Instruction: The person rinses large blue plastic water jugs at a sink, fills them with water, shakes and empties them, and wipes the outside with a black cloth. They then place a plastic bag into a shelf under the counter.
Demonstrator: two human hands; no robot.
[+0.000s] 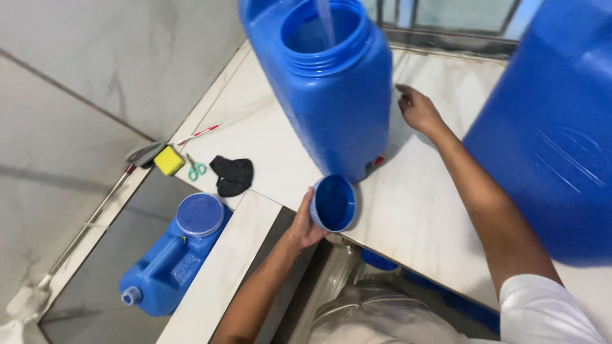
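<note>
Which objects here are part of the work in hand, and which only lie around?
In use:
- left hand holding blue lid
- open blue water container with water stream
- right hand beside it

Lying about:
- yellow sponge
- green scissors
- black cloth
- capped blue jerrycan

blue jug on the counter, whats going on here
A stream of water is running into the open mouth of a big blue jug standing on the white marble counter. The person's left hand holds the jug's blue lid beside its base, while the right hand rests on the counter behind it. A smaller capped blue jerrycan lies lower down to the left.
</note>
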